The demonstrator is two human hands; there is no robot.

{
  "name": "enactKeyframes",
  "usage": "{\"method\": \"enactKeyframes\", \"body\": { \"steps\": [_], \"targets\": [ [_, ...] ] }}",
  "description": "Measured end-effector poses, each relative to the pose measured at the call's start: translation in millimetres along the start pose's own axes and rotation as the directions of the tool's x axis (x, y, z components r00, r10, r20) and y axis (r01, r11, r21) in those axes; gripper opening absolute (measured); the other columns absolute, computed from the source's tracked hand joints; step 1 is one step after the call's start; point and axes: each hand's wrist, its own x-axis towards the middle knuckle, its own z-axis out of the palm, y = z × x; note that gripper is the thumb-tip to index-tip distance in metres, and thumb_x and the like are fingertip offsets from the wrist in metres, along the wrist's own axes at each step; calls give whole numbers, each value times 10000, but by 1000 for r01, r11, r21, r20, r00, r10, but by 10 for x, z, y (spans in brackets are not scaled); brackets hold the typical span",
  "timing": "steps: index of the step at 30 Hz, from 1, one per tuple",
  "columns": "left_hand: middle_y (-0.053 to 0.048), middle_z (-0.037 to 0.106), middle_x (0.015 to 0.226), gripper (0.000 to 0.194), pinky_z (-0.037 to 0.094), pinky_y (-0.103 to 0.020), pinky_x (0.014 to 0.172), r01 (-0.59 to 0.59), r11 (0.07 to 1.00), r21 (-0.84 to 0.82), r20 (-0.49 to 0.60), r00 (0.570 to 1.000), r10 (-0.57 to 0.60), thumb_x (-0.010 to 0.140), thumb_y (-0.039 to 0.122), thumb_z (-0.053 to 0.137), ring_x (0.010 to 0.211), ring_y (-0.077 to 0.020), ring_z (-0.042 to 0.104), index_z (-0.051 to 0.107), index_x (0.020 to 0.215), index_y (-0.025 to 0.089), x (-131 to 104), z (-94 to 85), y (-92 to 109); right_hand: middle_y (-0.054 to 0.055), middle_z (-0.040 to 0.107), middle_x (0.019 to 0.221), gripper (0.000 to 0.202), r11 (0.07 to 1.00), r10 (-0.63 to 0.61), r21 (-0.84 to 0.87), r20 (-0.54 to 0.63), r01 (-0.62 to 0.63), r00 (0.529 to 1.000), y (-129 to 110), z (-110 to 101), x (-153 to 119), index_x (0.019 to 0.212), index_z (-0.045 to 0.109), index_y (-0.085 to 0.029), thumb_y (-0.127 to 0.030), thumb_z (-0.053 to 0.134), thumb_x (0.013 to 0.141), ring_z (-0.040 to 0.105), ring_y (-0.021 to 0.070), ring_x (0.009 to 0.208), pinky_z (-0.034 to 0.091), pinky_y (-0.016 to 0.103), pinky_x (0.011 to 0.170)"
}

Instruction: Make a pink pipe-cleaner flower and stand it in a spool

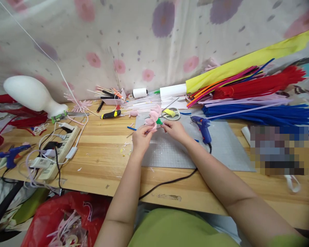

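Note:
A pink fuzzy flower with a green base is held above the grey cutting mat. My left hand pinches its pink petals from below. The fingertips of my right hand are closed at the green base, where a thin stem seems to be; what exactly they grip is too small to see. Just behind my right hand lie scissors with pale handles, partly covered by a yellow scrap. A blue glue gun rests on the mat to the right.
Blue and red pipe cleaners lie in bundles at the back right. A power strip, a second glue gun and a white foam head stand left. A black cord crosses the table's front.

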Motion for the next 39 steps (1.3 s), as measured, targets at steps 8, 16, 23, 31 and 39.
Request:
{"method": "enactKeyframes", "body": {
  "steps": [8, 16, 23, 31, 39],
  "targets": [
    [-33, 668, 818, 143, 465, -270, 669, 20, 999, 50, 16, 1000, -21, 699, 296, 650, 739, -150, 598, 686, 806, 209, 50, 0, -6, -6, 494, 497, 284, 999, -32, -31, 1, 32, 999, 22, -85, 18, 567, 534, -174, -318, 457, 799, 428, 114, 521, 245, 233, 531],
    [-35, 687, 794, 98, 463, -273, 670, 9, 984, 180, 54, 998, -19, 670, 261, 685, 741, -156, 606, 704, 758, 222, 79, -26, -13, 13, 577, 580, 248, 995, -28, -91, 17, 29, 999, 2, -84, -6, 655, 609, -170, -288, 461, 815, 463, 117, 563, 259, 224, 549],
    [-25, 675, 842, 245, 466, -259, 736, 80, 980, 180, -164, 985, -50, 646, 351, 690, 771, -136, 602, 679, 837, 199, 177, -208, 142, 35, 655, 732, 237, 978, -11, -207, -18, 7, 1000, -57, -64, -27, 767, 659, -189, -284, 451, 827, 525, 131, 655, 258, 227, 561],
    [-20, 685, 748, 141, 456, -243, 641, 159, 983, 94, -16, 987, -158, 682, 288, 654, 657, -125, 599, 694, 778, 193, 169, -16, 219, 52, 682, 860, 284, 939, -22, -342, -14, 16, 1000, -99, -29, -37, 846, 664, -197, -323, 409, 862, 572, 151, 752, 264, 240, 578],
    [-13, 685, 717, 131, 438, -237, 604, 220, 973, 63, -28, 975, -219, 651, 273, 667, 616, -120, 583, 703, 745, 189, 191, -44, 212, 50, 679, 859, 278, 931, -41, -364, 1, 39, 999, -45, -34, -24, 869, 666, -208, -314, 409, 860, 571, 147, 753, 289, 232, 598]
  ]
}}
